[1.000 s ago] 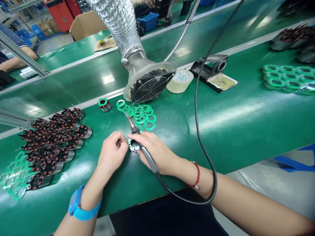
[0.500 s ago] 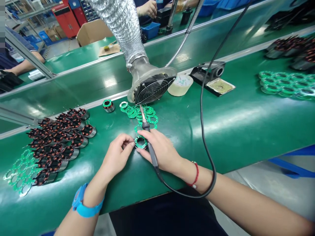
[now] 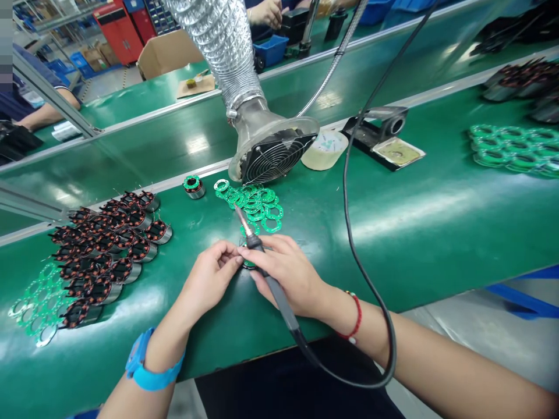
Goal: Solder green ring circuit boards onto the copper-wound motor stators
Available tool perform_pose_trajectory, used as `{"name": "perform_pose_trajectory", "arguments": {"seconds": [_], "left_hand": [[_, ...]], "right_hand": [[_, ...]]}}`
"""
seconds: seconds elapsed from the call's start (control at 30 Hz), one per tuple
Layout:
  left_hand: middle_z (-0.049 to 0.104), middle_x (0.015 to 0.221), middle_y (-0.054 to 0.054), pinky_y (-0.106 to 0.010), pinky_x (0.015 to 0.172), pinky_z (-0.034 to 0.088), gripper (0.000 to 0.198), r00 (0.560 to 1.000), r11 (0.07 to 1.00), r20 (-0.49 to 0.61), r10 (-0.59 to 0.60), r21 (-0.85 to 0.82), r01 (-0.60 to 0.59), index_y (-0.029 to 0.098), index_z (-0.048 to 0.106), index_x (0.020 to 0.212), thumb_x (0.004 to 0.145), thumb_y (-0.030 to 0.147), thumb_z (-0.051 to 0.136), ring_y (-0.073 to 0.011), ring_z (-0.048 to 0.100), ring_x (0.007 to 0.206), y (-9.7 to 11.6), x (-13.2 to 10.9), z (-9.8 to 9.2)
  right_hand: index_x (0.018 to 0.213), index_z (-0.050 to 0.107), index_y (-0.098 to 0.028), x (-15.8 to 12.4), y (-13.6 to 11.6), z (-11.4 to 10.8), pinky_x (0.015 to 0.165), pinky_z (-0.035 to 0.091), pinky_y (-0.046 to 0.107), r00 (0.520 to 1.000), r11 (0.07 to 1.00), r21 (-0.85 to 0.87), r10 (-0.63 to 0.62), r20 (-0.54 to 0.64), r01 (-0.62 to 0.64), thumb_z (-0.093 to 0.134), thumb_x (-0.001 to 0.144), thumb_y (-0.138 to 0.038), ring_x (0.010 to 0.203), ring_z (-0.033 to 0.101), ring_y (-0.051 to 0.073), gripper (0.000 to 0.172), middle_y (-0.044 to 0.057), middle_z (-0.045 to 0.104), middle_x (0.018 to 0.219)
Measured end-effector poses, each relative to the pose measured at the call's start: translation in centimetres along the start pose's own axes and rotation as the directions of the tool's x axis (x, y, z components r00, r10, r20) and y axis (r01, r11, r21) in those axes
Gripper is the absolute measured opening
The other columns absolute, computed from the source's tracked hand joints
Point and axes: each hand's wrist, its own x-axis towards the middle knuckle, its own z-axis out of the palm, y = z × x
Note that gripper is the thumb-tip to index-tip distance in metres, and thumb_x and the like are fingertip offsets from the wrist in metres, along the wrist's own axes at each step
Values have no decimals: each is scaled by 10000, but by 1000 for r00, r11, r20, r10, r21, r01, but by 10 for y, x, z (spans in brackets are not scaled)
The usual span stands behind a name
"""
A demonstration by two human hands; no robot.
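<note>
My right hand (image 3: 292, 273) is closed around a soldering iron (image 3: 279, 298), its metal tip pointing up and away over loose green ring boards (image 3: 257, 201). Beneath the fingers sits a motor stator (image 3: 248, 265) topped with a green ring board, mostly hidden by both hands. My left hand (image 3: 212, 276) pinches at the stator's left edge with thumb and forefinger. The right thumb and fingers also reach over that stator. Another stator with a green ring board (image 3: 193, 186) stands farther back, to the left of the loose boards.
Rows of copper-wound stators (image 3: 109, 253) and green boards (image 3: 41, 302) fill the left. A fume extractor hood (image 3: 275, 154) hangs overhead. Behind are a tape roll (image 3: 325, 150) and an iron stand (image 3: 384, 137); the iron's black cable (image 3: 349, 215) loops across. More boards (image 3: 515, 148) lie right.
The soldering iron has tilted, its tip swinging left and nearer to me. My right fingers have moved in over the stator, covering more of it. My left hand stays almost in place.
</note>
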Motion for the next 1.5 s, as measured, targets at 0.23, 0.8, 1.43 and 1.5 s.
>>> {"name": "perform_pose_trajectory", "arguments": {"seconds": [0.23, 0.8, 1.43, 1.5], "left_hand": [[537, 672, 27, -220, 579, 384, 164, 994, 998, -93, -63, -32, 61, 172, 545, 770, 818, 327, 520, -103, 495, 601, 1, 3, 1], [405, 571, 68, -214, 523, 300, 195, 982, 979, -188, -27, 196, 64, 198, 437, 675, 849, 283, 464, -90, 399, 531, -2, 5, 8], [385, 559, 59, -226, 551, 290, 181, 943, 874, -277, 182, 485, -26, 201, 394, 643, 821, 190, 427, -98, 376, 519, 3, 6, 15], [380, 556, 60, -226, 549, 288, 180, 941, 871, -277, 194, 490, -35, 202, 389, 641, 816, 181, 425, -97, 372, 515, 3, 6, 15]], "right_hand": [[1193, 499, -213, 6, 0, -3, 770, 499, 375, 992, 987, 136, 97, -82, -85, 475, 828, -74, 814, 644, 191, 391, 40, 726, 902], [981, 612, -208, -7, 1, -23, 631, 568, 299, 913, 884, 386, 357, -197, -263, 518, 891, -253, 717, 706, 172, 138, 28, 725, 804], [961, 587, -181, -1, -2, -27, 528, 532, 262, 955, 960, 250, 184, -233, -124, 506, 884, -201, 528, 657, 138, 113, 18, 695, 624], [974, 593, -184, -1, -2, -28, 528, 535, 261, 949, 950, 281, 203, -240, -132, 505, 880, -193, 571, 682, 149, 129, 31, 713, 656]]}}
